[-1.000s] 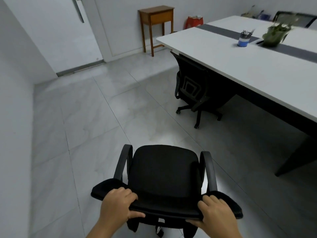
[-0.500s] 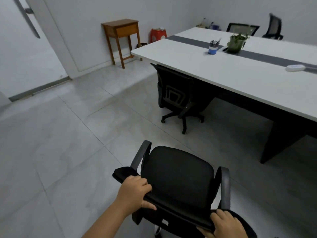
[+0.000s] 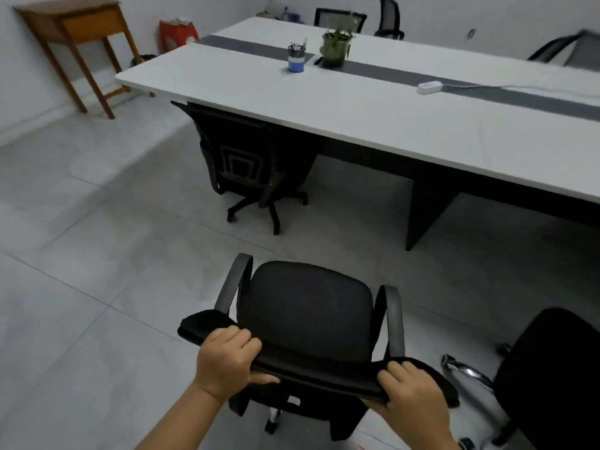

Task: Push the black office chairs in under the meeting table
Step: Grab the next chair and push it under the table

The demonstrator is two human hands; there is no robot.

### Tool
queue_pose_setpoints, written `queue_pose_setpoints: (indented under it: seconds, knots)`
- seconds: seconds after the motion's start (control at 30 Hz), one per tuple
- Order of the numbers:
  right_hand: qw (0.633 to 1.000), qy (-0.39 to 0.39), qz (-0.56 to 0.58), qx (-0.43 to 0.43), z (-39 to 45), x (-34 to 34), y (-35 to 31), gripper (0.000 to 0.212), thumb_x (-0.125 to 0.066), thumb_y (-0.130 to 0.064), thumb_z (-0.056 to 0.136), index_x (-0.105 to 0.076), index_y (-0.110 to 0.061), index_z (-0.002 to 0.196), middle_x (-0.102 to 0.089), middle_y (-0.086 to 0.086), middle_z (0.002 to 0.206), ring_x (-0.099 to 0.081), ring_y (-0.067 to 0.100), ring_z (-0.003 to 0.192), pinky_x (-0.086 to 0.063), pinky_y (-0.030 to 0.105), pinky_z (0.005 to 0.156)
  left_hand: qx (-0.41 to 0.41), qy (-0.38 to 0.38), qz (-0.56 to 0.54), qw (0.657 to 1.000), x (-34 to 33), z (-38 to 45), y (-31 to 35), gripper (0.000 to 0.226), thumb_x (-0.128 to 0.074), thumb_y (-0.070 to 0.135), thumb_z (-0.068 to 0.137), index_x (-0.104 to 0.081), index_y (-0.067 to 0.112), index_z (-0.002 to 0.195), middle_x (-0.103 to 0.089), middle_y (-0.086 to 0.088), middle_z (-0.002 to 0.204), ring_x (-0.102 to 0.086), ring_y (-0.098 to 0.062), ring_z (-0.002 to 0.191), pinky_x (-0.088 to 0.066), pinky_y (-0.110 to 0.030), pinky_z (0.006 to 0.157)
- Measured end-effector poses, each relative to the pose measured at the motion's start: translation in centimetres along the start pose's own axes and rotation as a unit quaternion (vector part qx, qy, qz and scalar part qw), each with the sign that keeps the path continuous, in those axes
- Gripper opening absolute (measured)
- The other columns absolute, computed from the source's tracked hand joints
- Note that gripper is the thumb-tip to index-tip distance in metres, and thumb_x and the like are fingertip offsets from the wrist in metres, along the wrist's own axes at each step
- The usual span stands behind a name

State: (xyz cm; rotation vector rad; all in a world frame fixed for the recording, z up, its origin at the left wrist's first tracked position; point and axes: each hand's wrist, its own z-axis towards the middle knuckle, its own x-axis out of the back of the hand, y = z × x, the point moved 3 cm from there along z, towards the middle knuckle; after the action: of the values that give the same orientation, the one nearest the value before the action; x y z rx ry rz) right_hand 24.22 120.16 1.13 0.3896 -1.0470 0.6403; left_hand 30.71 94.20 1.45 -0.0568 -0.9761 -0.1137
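A black office chair (image 3: 308,313) with armrests stands right in front of me on the tiled floor, its seat facing the white meeting table (image 3: 373,108). My left hand (image 3: 227,362) grips the top edge of its backrest on the left. My right hand (image 3: 412,394) grips the same edge on the right. A second black chair (image 3: 246,160) sits tucked under the table's near left end. Another black chair (image 3: 548,375) with a chrome base stands at the lower right, away from the table.
On the table are a blue pen cup (image 3: 296,58), a potted plant (image 3: 336,48) and a white power strip (image 3: 429,87). A dark table leg (image 3: 428,212) stands ahead right. A wooden side table (image 3: 78,43) is by the far wall. More chairs (image 3: 339,18) line the far side.
The chair and my view have swung right toward the table. Both hands keep their grip on the backrest. A third chair has come into view at the lower right.
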Motion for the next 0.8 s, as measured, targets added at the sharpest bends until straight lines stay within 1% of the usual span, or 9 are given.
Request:
queue_pose_setpoints:
  seconds: [0.27,0.37,0.43,0.47,0.53,0.67,0.7,0.73,0.8]
  knots:
    - [0.999,0.039,-0.019,-0.025,0.7,-1.2,3.6,0.062,-0.029,-0.057,0.088,-0.05,-0.017,0.045,-0.045,-0.001,0.045,-0.034,0.014,0.054,-0.024,0.026,0.053,-0.025,0.006,-0.036,0.999,-2.9,4.8,0.6,0.076,-0.021,0.072,0.082,-0.054,0.016,0.043,-0.052,0.004,0.041,-0.051,-0.014,0.037,-0.029,-0.023,0.056]
    - [0.999,0.03,-0.038,-0.014,1.8,-1.7,5.8,0.058,-0.034,-0.056,0.087,-0.051,-0.018,0.046,-0.047,-0.003,0.046,-0.038,0.013,0.051,-0.024,0.025,0.053,-0.027,0.001,-0.044,0.999,-4.3,6.4,1.2,0.076,-0.021,0.072,0.082,-0.055,0.016,0.042,-0.053,0.004,0.041,-0.051,-0.014,0.037,-0.029,-0.023,0.055]
    - [0.998,0.012,-0.064,0.0,2.7,-2.0,7.7,0.05,-0.043,-0.056,0.08,-0.051,-0.019,0.047,-0.049,-0.005,0.047,-0.043,0.012,0.046,-0.024,0.025,0.054,-0.03,0.008,-0.05,0.998,-5.2,7.4,2.0,0.075,-0.023,0.071,0.083,-0.056,0.016,0.042,-0.054,0.004,0.041,-0.052,-0.014,0.037,-0.029,-0.023,0.056]
    - [0.997,0.002,-0.072,0.003,3.2,-2.2,8.7,0.048,-0.044,-0.058,0.077,-0.051,-0.02,0.048,-0.049,-0.006,0.048,-0.044,0.012,0.046,-0.023,0.025,0.054,-0.031,0.01,-0.05,0.998,-5.6,8.1,2.4,0.075,-0.024,0.07,0.083,-0.057,0.017,0.043,-0.054,0.004,0.041,-0.053,-0.014,0.037,-0.029,-0.023,0.056]
    - [0.998,-0.013,-0.066,0.003,3.7,-2.7,10.8,0.052,-0.038,-0.06,0.081,-0.05,-0.02,0.049,-0.049,-0.006,0.05,-0.044,0.012,0.047,-0.023,0.025,0.054,-0.034,0.009,-0.047,0.998,-6.5,9.6,3.2,0.075,-0.024,0.07,0.084,-0.057,0.017,0.043,-0.055,0.004,0.041,-0.053,-0.014,0.037,-0.029,-0.023,0.057]
    - [0.999,0.005,-0.043,-0.016,4.8,-3.6,13.7,0.063,-0.024,-0.059,0.089,-0.05,-0.019,0.047,-0.047,-0.005,0.048,-0.044,0.013,0.043,-0.024,0.024,0.051,-0.038,0.016,-0.046,0.998,-8.7,13.1,3.8,0.074,-0.023,0.07,0.083,-0.053,0.017,0.041,-0.052,0.004,0.04,-0.051,-0.014,0.037,-0.028,-0.023,0.055]
    - [0.999,0.009,-0.05,-0.02,5.3,-3.7,14.4,0.062,-0.027,-0.058,0.089,-0.05,-0.019,0.047,-0.047,-0.005,0.047,-0.044,0.014,0.042,-0.025,0.022,0.047,-0.037,0.018,-0.046,0.998,-9.3,14.2,3.9,0.074,-0.023,0.071,0.083,-0.052,0.017,0.041,-0.051,0.004,0.04,-0.05,-0.014,0.036,-0.028,-0.023,0.055]
    - [0.998,0.004,-0.06,-0.021,6.0,-3.7,15.2,0.056,-0.037,-0.057,0.086,-0.051,-0.019,0.046,-0.047,-0.005,0.047,-0.044,0.013,0.042,-0.026,0.02,0.044,-0.035,0.015,-0.043,0.998,-9.9,15.3,4.0,0.075,-0.021,0.071,0.084,-0.052,0.017,0.041,-0.051,0.004,0.039,-0.049,-0.014,0.036,-0.027,-0.024,0.055]
    - [0.997,-0.022,-0.07,-0.01,7.4,-4.0,17.0,0.04,-0.068,-0.052,0.064,-0.053,-0.019,0.047,-0.048,-0.006,0.047,-0.044,0.012,0.042,-0.031,0.02,0.04,-0.035,-0.002,-0.039,0.999,-11.1,17.2,4.5,0.076,-0.019,0.07,0.084,-0.053,0.017,0.042,-0.051,0.004,0.039,-0.049,-0.013,0.036,-0.028,-0.024,0.055]
